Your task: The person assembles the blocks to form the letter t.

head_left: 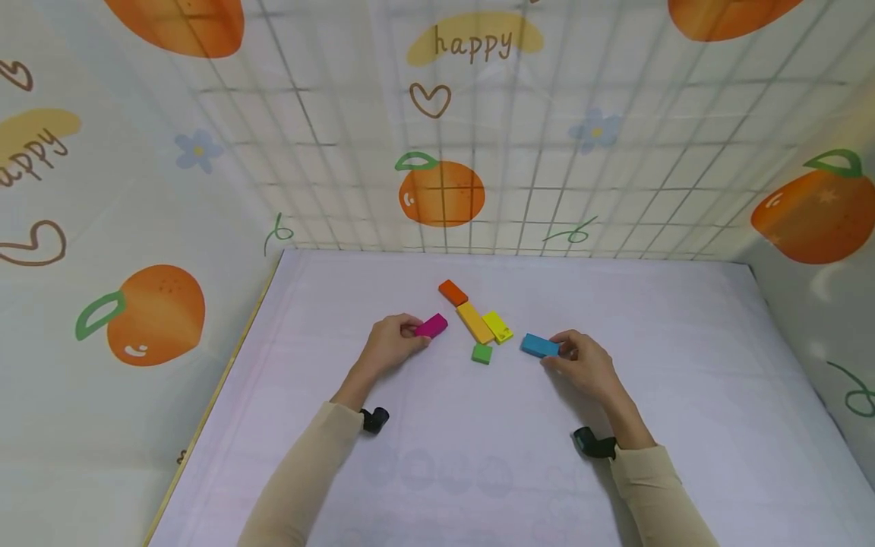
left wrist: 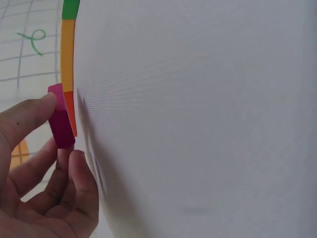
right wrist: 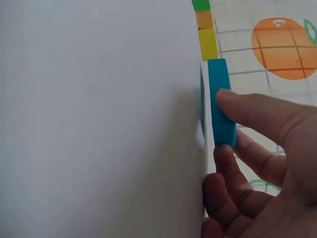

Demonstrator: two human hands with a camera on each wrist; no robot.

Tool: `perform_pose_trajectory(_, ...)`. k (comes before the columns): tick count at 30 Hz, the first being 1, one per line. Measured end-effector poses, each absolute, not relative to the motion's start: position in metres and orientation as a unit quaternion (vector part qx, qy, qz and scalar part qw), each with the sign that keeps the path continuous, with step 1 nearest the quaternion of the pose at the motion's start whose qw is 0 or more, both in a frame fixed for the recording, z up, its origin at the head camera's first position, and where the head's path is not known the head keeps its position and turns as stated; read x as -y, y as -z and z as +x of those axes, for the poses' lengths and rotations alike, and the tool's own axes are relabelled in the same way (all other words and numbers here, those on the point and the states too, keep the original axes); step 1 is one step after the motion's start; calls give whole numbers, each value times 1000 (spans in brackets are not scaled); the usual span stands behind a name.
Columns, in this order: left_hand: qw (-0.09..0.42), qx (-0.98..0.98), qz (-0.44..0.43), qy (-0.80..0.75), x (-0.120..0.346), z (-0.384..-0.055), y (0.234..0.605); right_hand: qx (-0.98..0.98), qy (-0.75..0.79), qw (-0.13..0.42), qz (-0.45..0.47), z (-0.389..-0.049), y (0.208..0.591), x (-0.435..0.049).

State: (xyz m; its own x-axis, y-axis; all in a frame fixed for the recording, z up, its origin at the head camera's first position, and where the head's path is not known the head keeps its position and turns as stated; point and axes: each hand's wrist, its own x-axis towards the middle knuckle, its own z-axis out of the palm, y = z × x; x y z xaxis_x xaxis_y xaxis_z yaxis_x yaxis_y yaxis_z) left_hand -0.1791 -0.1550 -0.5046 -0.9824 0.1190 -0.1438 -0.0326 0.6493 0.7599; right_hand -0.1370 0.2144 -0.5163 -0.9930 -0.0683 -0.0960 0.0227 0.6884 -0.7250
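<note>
My left hand [head_left: 393,343] pinches a magenta block [head_left: 431,326] between thumb and fingers, just left of a small cluster of blocks. In the left wrist view the magenta block [left wrist: 60,116] tilts slightly, its shadow on the white surface. On the other side, my right hand [head_left: 584,363] grips a blue block [head_left: 540,346] by its right end; the right wrist view shows the thumb across the blue block [right wrist: 221,102]. Between the hands lie an orange-red block [head_left: 453,292], a long amber block [head_left: 475,323], a yellow block [head_left: 497,327] and a small green block [head_left: 481,354].
The white tabletop [head_left: 465,479] reaches a back wall cloth [head_left: 328,205] printed with oranges, hearts and grid lines. A yellowish edge [head_left: 219,387] runs down the table's left side. Black wrist cameras sit by both sleeves, including the right sleeve [head_left: 652,486].
</note>
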Motion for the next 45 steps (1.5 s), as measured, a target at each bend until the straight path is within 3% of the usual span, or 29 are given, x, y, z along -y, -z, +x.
perform_pose_trajectory(14, 78, -919, 106, -371, 164, -167, 500, -914, 401, 60, -17, -132, 511, -209)
perform_pose_trajectory(26, 88, -917, 128, -367, 175, -160, 503, -907, 415, 58, -48, -127, 507, -195)
perform_pose_trajectory(45, 167, -901, 183, -357, 191, -153, 504, -895, 437, 51, -75, -121, 498, -165)
